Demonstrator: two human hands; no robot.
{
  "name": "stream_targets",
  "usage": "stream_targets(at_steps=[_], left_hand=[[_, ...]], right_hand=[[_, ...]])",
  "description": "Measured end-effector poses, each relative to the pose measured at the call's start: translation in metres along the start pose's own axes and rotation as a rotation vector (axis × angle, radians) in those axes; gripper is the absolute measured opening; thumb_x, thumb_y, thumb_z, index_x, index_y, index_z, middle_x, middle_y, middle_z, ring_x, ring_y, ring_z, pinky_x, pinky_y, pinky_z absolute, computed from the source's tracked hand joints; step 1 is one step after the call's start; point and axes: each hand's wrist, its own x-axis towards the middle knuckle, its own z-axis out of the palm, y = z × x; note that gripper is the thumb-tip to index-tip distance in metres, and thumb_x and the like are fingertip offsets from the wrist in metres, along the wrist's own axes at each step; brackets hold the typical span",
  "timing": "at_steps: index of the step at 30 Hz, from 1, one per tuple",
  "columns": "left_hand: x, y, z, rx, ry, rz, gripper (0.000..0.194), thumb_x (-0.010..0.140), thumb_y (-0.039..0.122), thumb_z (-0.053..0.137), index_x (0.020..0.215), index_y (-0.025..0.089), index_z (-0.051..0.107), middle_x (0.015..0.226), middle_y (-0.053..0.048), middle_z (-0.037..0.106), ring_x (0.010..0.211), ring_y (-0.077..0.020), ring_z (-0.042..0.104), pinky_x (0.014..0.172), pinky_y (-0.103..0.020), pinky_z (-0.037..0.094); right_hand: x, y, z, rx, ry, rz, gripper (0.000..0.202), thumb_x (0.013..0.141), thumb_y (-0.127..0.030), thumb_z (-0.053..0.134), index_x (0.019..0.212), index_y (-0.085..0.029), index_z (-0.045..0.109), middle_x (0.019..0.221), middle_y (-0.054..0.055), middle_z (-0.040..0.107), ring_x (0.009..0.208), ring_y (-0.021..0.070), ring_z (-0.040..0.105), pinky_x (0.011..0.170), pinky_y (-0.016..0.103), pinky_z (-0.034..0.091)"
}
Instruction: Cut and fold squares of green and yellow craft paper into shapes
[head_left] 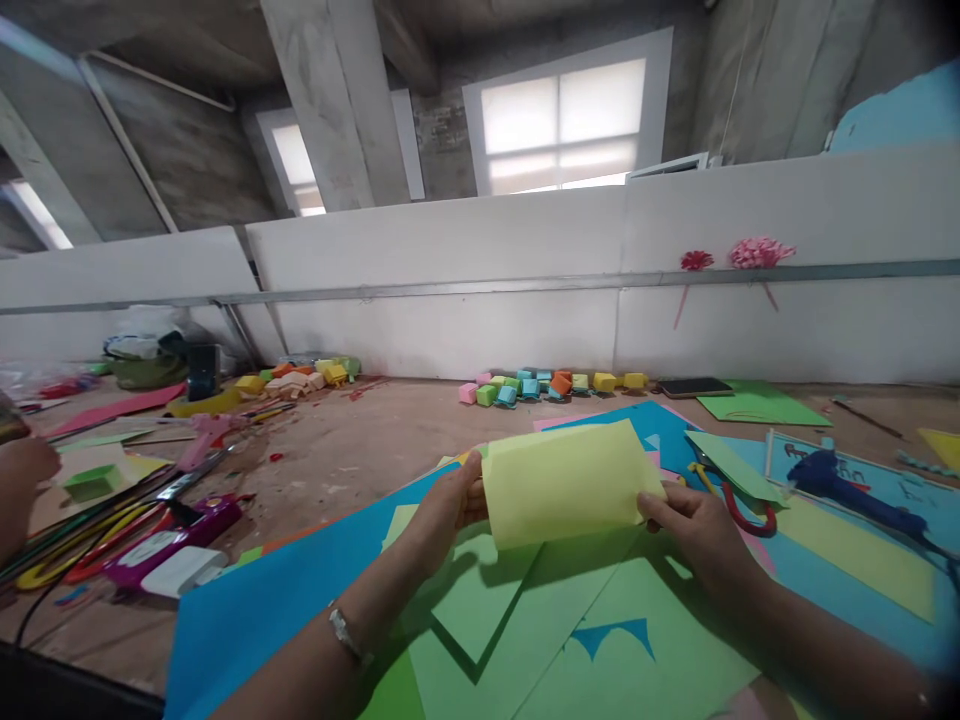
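Observation:
A sheet of yellow paper, bent over into a fold or loose curl, is held up between my two hands. My left hand grips its left edge, with the fingers partly behind the paper. At the lower right corner, my right hand pinches it between thumb and fingers. Beneath lie several light green sheets, with a larger blue sheet under them. A jagged blue shape shows against the green. Just beyond my right hand are red-handled scissors.
A dark blue glue gun rests at right. Several small paper cubes line the back by the white partition. At left are a pink glue gun, a purple device and another person's hand.

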Motion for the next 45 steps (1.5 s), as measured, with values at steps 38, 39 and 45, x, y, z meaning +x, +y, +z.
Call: stream_targets(at_steps=[38, 39, 45], left_hand=[[-0.003, -0.001, -0.003, 0.130, 0.226, 0.262, 0.047, 0.058, 0.041, 0.081, 0.095, 0.014, 0.070, 0.091, -0.008, 0.073, 0.079, -0.0217, 0.062, 0.064, -0.028, 0.045], [-0.003, -0.001, -0.004, 0.144, 0.214, 0.250, 0.046, 0.058, 0.041, 0.080, 0.094, 0.014, 0.070, 0.089, -0.008, 0.073, 0.077, -0.0213, 0.062, 0.063, -0.028, 0.045], [-0.005, -0.004, -0.003, 0.188, 0.091, 0.168, 0.040, 0.062, 0.040, 0.079, 0.093, 0.014, 0.072, 0.083, -0.008, 0.071, 0.073, -0.0202, 0.061, 0.063, -0.029, 0.044]], right_hand=[[-0.005, 0.001, 0.008, 0.365, -0.061, 0.154, 0.049, 0.066, -0.052, 0.075, 0.099, -0.021, 0.055, 0.083, 0.005, 0.069, 0.068, 0.0211, 0.065, 0.055, 0.030, 0.050], [-0.004, 0.000, 0.006, 0.374, -0.064, 0.174, 0.051, 0.067, -0.053, 0.073, 0.103, -0.021, 0.055, 0.088, 0.007, 0.070, 0.072, 0.0225, 0.066, 0.056, 0.030, 0.051], [0.001, 0.000, -0.004, 0.332, -0.093, 0.181, 0.039, 0.075, -0.056, 0.065, 0.089, -0.020, 0.064, 0.089, 0.008, 0.070, 0.082, 0.0263, 0.067, 0.060, 0.031, 0.053]])
